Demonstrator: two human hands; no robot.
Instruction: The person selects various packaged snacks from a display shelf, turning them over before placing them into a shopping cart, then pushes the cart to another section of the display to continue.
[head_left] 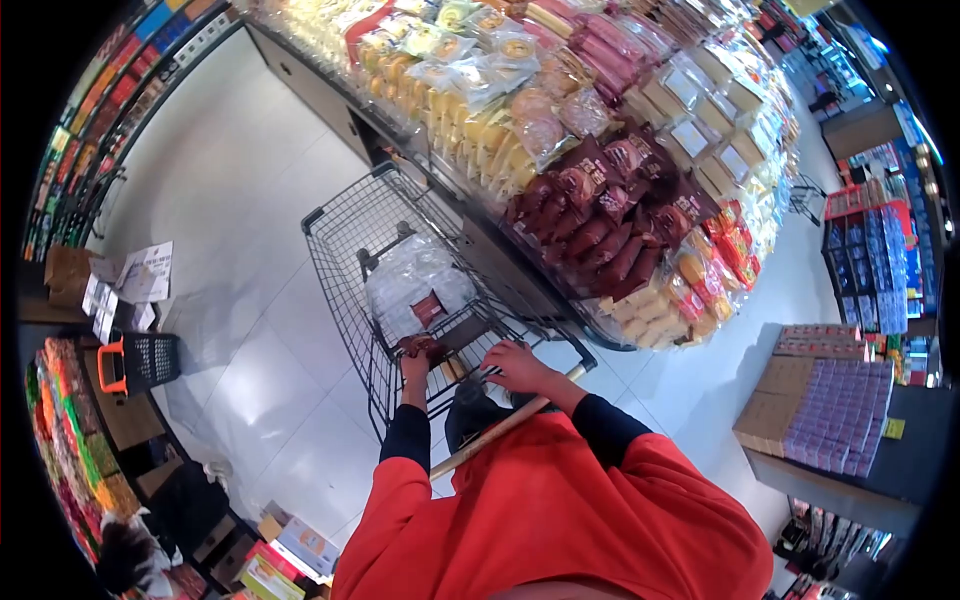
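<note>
A wire shopping cart (335, 270) stands in front of me, with a large clear plastic bag (400, 285) inside and a small red-brown packet (428, 309) on top of it. My left hand (414, 368) is closed on a dark brown package (424, 346) above the near part of the cart. To its right, my right hand (515, 367) is over the cart's near edge, fingers bent but apart, with nothing visible in them. The cart handle (490, 437) runs below both hands, close to my red top.
A long display (500, 235) heaped with wrapped snacks borders the cart's right side. An orange-handled basket (152, 360) stands at the left. Stacked boxes (820, 410) are at the right. A person's dark hair (125, 555) shows at the lower left.
</note>
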